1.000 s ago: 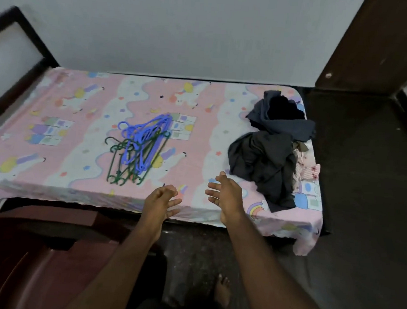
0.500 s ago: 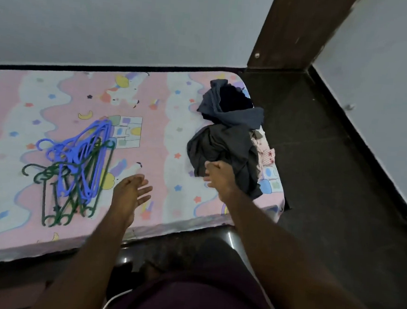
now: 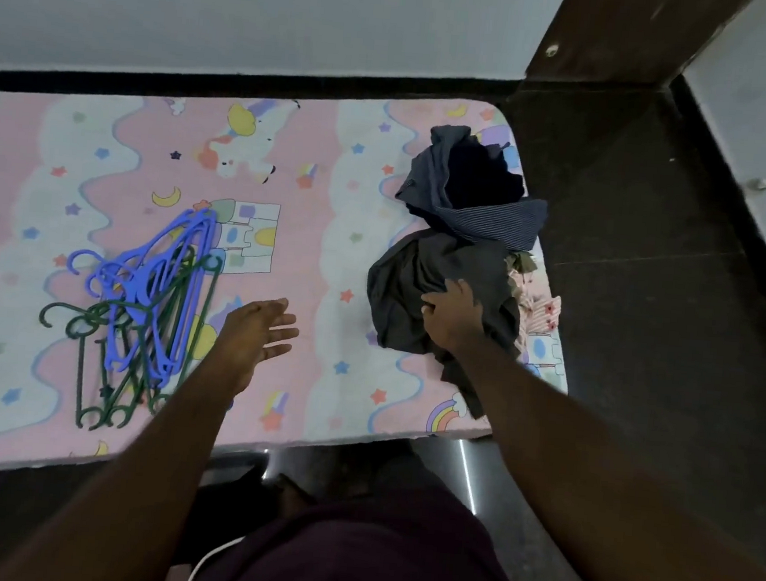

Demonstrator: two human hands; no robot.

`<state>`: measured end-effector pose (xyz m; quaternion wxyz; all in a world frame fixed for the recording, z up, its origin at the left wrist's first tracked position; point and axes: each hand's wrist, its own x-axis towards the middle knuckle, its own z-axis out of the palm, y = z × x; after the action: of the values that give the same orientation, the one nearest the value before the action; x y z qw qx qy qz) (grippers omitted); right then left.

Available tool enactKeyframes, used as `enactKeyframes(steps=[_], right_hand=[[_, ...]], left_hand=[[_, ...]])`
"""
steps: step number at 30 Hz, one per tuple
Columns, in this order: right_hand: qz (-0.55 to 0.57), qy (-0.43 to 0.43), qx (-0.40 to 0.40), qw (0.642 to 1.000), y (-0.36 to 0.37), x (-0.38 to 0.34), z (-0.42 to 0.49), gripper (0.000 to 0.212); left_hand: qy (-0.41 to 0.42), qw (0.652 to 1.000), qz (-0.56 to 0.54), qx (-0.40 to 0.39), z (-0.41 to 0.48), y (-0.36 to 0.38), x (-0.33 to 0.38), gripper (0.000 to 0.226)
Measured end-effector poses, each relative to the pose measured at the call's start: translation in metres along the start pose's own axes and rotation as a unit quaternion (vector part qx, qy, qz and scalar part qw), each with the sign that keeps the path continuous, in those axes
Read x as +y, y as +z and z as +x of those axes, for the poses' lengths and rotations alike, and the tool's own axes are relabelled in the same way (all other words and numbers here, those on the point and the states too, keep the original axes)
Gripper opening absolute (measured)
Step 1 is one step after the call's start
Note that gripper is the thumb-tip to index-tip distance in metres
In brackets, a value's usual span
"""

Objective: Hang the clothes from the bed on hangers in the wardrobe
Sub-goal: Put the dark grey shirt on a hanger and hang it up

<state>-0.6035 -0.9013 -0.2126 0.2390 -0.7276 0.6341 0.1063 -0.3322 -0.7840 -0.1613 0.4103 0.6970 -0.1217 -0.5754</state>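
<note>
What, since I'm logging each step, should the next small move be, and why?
Probably lift the dark grey garment off the other clothes: the right hand grips it, while the left hand is open above the bed beside the hangers, free to take one next.

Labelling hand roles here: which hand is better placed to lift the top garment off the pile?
Right. The right hand grips the dark grey garment on top; the left hand hovers open over the sheet, nearer the hangers, apart from the clothes.
</note>
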Motion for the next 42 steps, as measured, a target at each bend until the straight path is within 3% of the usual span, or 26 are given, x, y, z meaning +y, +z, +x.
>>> enactKeyframes(steps=[3, 7, 12, 18, 20, 23, 26, 28, 32, 35, 38, 42], right_hand=[[-0.083, -0.008, -0.088, 0.993, -0.008, 0.021, 0.039, 0.046], [-0.141, 0.000, -0.165, 0.976, -0.010, 0.040, 0.076, 0.047], [-0.088, 0.002, -0.126, 0.988, -0.002, 0.042, 0.088, 0.039], [-0.140, -0.008, -0.167, 0.976, 0.016, 0.055, 0.095, 0.050], [-0.095, -0.003, -0.139, 0.986, 0.013, 0.058, 0.098, 0.052], [0.027, 0.003, -0.045, 0.999, -0.001, 0.053, 0.103, 0.040], [0.197, 0.020, 0.016, 0.980, -0.024, 0.037, 0.095, 0.041], [0.230, -0.019, 0.042, 0.972, -0.037, 0.024, 0.085, 0.041], [0.129, -0.085, 0.045, 0.987, -0.035, 0.010, 0.081, 0.028], [0.037, -0.025, -0.019, 0.999, -0.019, 0.018, 0.089, 0.031], [-0.007, 0.000, 0.017, 1.000, -0.004, 0.035, 0.101, 0.047], [-0.010, 0.032, 0.043, 0.999, -0.001, 0.052, 0.119, 0.024]], left_hand=[[-0.026, 0.999, 0.026, -0.011, 0.013, 0.033, 0.017, 0.027], [-0.032, 0.999, 0.033, -0.005, 0.027, 0.072, 0.038, 0.024], [-0.030, 0.998, 0.050, -0.008, 0.030, 0.095, 0.042, 0.015], [-0.061, 0.995, 0.081, -0.001, 0.028, 0.104, 0.033, 0.017], [-0.068, 0.993, 0.093, 0.004, 0.030, 0.105, 0.030, 0.023], [-0.068, 0.992, 0.110, 0.004, 0.034, 0.111, 0.030, 0.030], [-0.069, 0.990, 0.119, 0.004, 0.038, 0.120, 0.034, 0.031], [-0.070, 0.990, 0.124, 0.001, 0.041, 0.127, 0.037, 0.030], [-0.063, 0.988, 0.142, -0.025, 0.043, 0.145, 0.043, 0.033], [-0.053, 0.985, 0.158, -0.038, 0.042, 0.153, 0.046, 0.027], [-0.048, 0.982, 0.176, -0.038, 0.041, 0.152, 0.043, 0.023], [-0.060, 0.981, 0.181, -0.026, 0.037, 0.145, 0.036, 0.026]])
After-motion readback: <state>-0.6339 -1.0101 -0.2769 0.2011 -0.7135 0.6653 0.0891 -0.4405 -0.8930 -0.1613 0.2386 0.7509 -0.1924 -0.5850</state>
